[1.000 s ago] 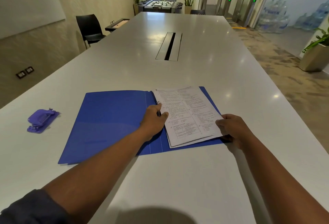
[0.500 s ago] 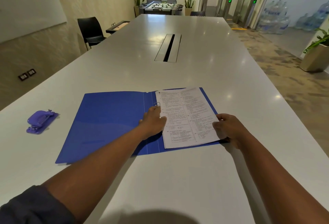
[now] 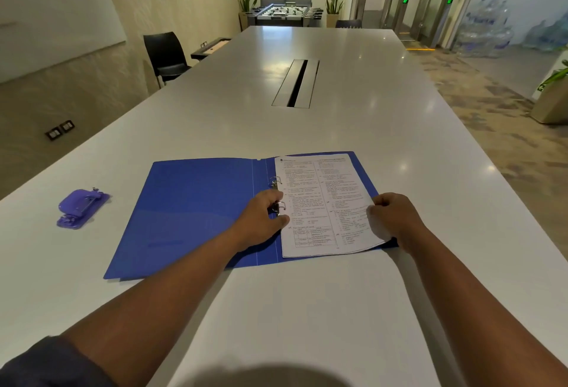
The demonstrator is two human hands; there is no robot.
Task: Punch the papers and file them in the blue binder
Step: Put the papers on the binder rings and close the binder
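Squared up since a second ago, papers (image 3: 325, 202) lie on the open binder (image 3: 196, 211), threaded on its rings (image 3: 278, 194). Left hand (image 3: 261, 220) pinches the near ring; right hand (image 3: 393, 217) grips the papers' right edge. Punch (image 3: 81, 208) sits well left on the surface (image 3: 307, 309).

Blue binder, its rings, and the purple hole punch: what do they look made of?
Blue binder: apparently thin plastic sheet, smooth with a soft sheen, lying flat, pale fold lines at the spine. Binder rings: bright, reflective, probably metal wire. Purple hole punch: looks like moulded plastic, uniform colour, rounded top; any metal parts are too small to tell.
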